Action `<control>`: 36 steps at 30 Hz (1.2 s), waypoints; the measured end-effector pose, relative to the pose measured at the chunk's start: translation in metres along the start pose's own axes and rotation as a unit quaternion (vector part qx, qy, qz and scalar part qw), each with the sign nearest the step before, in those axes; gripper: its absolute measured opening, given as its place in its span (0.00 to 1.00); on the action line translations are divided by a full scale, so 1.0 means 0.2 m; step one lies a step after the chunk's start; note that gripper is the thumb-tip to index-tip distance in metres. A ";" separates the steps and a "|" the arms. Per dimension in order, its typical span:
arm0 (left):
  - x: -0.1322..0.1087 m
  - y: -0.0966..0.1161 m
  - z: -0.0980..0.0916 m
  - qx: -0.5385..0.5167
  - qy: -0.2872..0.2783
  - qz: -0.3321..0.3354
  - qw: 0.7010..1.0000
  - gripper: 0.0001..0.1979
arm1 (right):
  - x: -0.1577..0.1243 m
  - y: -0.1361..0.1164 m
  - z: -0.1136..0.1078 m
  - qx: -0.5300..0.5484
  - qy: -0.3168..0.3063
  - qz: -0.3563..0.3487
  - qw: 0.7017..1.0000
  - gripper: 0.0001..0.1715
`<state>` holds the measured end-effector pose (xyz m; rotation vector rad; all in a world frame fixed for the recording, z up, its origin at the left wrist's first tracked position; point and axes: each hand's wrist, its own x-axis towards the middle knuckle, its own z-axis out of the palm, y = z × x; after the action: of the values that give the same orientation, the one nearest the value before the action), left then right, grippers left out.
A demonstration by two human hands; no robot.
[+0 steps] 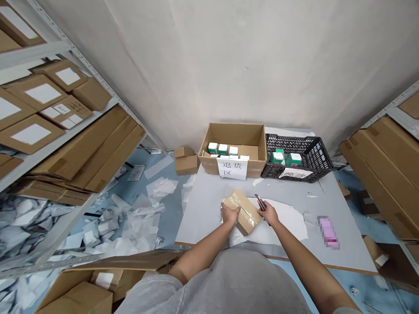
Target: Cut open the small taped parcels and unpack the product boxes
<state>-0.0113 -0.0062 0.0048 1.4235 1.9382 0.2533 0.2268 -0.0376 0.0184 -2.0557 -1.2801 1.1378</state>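
Grey shirt [212,283] nearest. Taped tan cardboard parcel [245,213] clasped by left grip [230,213], over white sheet [288,222]; red-black utility knife [261,202] closed in right grip [269,213], blade partly hidden; pink object [328,232] blurred.

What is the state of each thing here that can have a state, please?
Left hand: gripping the parcel.
Right hand: closed around the knife.
Taped tan cardboard parcel: sealed with clear tape, tilted.
Red-and-black utility knife: held beside the parcel.
Open brown cardboard box: open, holding small green-and-white boxes.
Black plastic mesh crate: holding similar boxes.
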 end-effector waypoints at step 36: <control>0.19 0.13 0.10 0.219 -0.097 0.556 0.796 0.40 | -0.15 0.11 0.16 0.199 0.067 0.091 0.973 0.27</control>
<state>0.0151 0.0326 -0.0122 2.6625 0.7857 0.1613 0.2056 -0.0753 -0.0034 -1.9313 -0.7370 1.1974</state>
